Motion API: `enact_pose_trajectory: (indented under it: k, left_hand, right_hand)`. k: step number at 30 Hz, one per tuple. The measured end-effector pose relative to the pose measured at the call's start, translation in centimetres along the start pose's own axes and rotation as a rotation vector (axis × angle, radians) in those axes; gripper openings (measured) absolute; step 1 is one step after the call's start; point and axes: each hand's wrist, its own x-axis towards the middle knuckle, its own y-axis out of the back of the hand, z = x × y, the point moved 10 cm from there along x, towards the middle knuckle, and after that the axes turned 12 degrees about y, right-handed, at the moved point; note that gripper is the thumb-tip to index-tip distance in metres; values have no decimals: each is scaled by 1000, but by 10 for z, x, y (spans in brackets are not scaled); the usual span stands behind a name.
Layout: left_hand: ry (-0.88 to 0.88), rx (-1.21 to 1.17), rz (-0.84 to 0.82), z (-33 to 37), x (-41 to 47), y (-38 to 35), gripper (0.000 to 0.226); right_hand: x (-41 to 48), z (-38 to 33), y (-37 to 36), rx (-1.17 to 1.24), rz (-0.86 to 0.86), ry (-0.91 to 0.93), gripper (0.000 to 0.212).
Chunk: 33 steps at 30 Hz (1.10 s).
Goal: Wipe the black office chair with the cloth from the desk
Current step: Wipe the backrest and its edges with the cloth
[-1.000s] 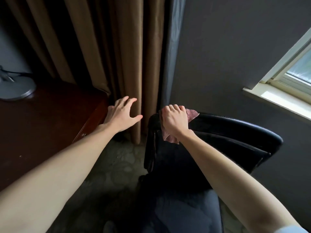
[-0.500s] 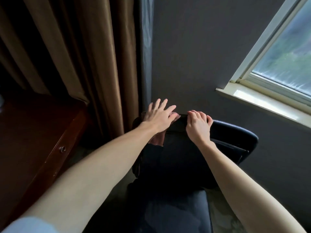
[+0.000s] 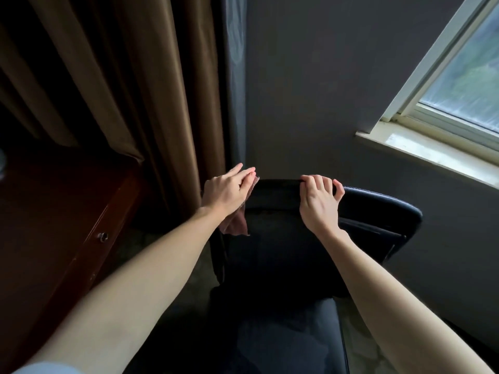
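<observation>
The black office chair [image 3: 280,255] stood facing the person, its seat low between the two bare forearms and its backrest close to the grey wall [image 3: 310,90]. The cloth [image 3: 235,224], a pinkish rag, was draped over the top left corner of that backrest. The left hand [image 3: 226,194] lay on it with fingers straight and close together, pressing the fabric against the chair. A loose flap hung down below the wrist and a small tip showed just past the fingertips. Whether the thumb was tucked under the fabric could not be made out from where I stood, the corner being so dim. The right hand [image 3: 320,202] was further along the same top edge, well apart from the left, its fingers curled over the rim and gripping the chair itself. To the left of the chair hung a heavy brown curtain [image 3: 135,90], and beside that stood a dark wooden desk [image 3: 54,225] with a small drawer knob [image 3: 102,237]. On the right, above the backrest, daylight came through a window [image 3: 464,85] onto its pale sill [image 3: 432,149].
</observation>
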Motion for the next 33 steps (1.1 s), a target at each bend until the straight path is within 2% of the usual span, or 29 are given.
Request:
enact_pose_trajectory:
  k: [5,9,11,13,17,20,22,25,33]
  left_hand:
    - [63,-289,120,-33,-10,16,41]
    - [252,-677,33,-72,-15,-1,31]
    - [321,-754,18,-80,-18,-5,32]
    - [327,-652,28,-73,-17,3,30]
    - [166,-130,-57,-20,0,13,38]
    - [101,26,-126,2,4,4,46]
    - [119,35,-75,-6,1,8,44]
    - [122,-78,14,-24,-5,18,36]
    - [220,-421,33,-62,-16,23,30]
  right_hand:
    - [0,-7,-3,7,1,18,23]
    - [1,-12,-5,18,15,46,24]
    - [1,-14,-5,22,16,51,26]
    - [1,-15,-6,11,10,52,28]
    - [2,-16,-6,12,8,52,33]
    - [4,-14,-5,28,14,41,35]
    - [3,-14,-5,32,21,48,35]
    - [3,-18,-5,23,43,61,34]
    - [5,-31,-8,-23,91,73,29]
